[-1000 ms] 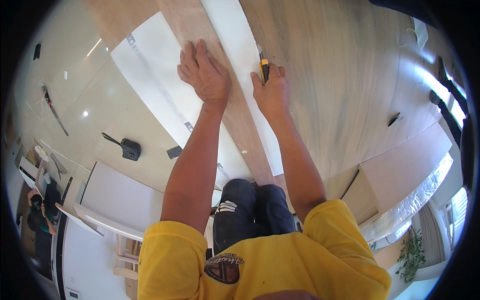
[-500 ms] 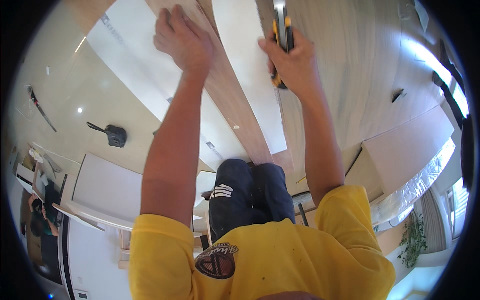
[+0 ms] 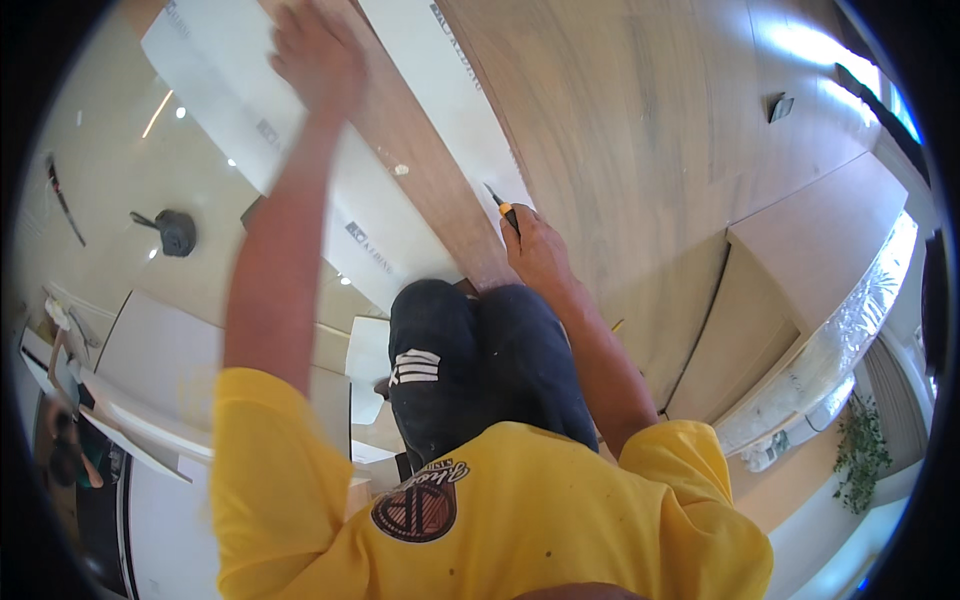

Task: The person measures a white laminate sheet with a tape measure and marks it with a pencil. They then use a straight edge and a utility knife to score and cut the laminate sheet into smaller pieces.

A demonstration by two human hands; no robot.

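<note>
My right hand [image 3: 538, 248] grips a yellow-and-black utility knife [image 3: 507, 213], its blade pointing up and left over the right white sheet [image 3: 455, 110] near that sheet's right edge. My left hand [image 3: 322, 60], blurred, is at the top left beside a bare wood-coloured strip [image 3: 418, 150], with its fingers apart and nothing visible in them. That strip runs between the right sheet and a wider white sheet [image 3: 240, 110] on the left; both sheets carry printed marks. My knees lie at the near end of the strip.
A wood-grain panel surface [image 3: 620, 130] spreads to the right. A black tape measure [image 3: 177, 232] lies on the pale floor at left. Boxy panels [image 3: 820, 240] with plastic wrap stand at right; white boards [image 3: 175, 340] are at left. Another person [image 3: 68, 450] is far left.
My right hand has drawn the knife down toward my knees, and the knife now points up-left. My left hand has shifted up and left. The whole view has tilted slightly.
</note>
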